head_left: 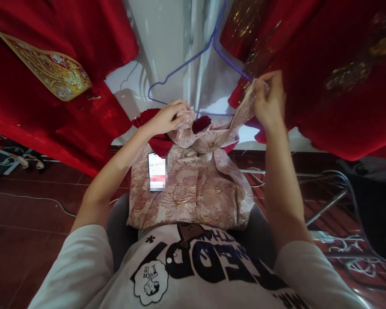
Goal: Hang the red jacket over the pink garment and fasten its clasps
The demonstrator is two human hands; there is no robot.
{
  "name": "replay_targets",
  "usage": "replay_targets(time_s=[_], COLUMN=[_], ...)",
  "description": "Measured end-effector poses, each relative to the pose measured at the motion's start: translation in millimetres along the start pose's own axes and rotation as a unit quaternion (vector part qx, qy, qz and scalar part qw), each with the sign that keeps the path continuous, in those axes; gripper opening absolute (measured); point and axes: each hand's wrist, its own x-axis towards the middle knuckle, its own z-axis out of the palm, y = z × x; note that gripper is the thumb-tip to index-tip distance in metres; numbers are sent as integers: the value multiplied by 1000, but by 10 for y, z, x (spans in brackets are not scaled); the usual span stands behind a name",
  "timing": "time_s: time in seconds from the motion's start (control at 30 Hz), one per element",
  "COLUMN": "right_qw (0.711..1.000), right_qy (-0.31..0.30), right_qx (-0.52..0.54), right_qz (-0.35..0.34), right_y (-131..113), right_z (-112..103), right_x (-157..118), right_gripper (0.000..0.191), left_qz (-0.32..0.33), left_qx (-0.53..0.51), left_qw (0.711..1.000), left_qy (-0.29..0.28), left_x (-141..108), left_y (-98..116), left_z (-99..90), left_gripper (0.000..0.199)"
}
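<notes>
A pink brocade garment (pixel 180 189) with gold flower patterns lies across my lap, its upper part lifted in front of me. My left hand (pixel 170 118) pinches a bunched edge of it, just below the left side of a purple hanger (pixel 183 66). Higher up, my right hand (pixel 270 98) grips another strip of the same garment, close to the hanger's right end. Whether that fabric is over the hanger's end I cannot tell. Dark red cloth (pixel 162 143) shows behind and below the pink edge. A phone (pixel 157 171) with a lit screen rests on the garment.
Red garments with gold decoration hang at the left (pixel 93 107) and the right (pixel 309 86). A pale wall (pixel 157 34) stands behind the hanger. At the right are a chair (pixel 373 206) with metal legs and tangled white cables (pixel 363 266) on the tiled floor (pixel 28 227).
</notes>
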Motion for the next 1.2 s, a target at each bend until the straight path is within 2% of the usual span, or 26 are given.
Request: replay_targets(time_s=[0.07, 0.17, 0.27, 0.33, 0.47, 0.7, 0.9, 1.07, 1.2], right_qw=[1000, 999, 999, 998, 999, 1000, 999, 1000, 1000], right_qy=[4, 15, 18, 18, 22, 9, 13, 11, 10], right_qx=[-2, 0, 21, 33, 12, -12, -10, -7, 12], right_qz=[-11, -35, -44, -41, -26, -14, -31, -22, -16], right_y=[35, 60, 54, 41, 1, -17, 36, 4, -20], right_z=[10, 11, 5, 2, -5, -14, 10, -6, -18], right_x=[-14, -19, -10, -5, -7, -7, -15, -23, -31], right_gripper=[11, 16, 18, 18, 17, 13, 15, 15, 15], left_qz=[-101, -226, -267, -288, -317, -337, -308, -338, -321], left_qx=[15, 17, -30, -52, -84, -86, -118, -108, -120], left_qw=[990, 945, 913, 896, 878, 865, 868, 860, 866], left_qy=[93, 235, 308, 334, 348, 362, 372, 366, 364], left_x=[-60, -183, -314, -383, -430, -416, -434, -442, -508], left_y=[-57, -324, -707, -917, -1084, -1047, -1057, -1029, -1059], left_z=[-97, -241, -313, -308, -240, -204, -225, -221, -183], left_gripper=[24, 28, 31, 26, 22, 20, 17, 23, 26])
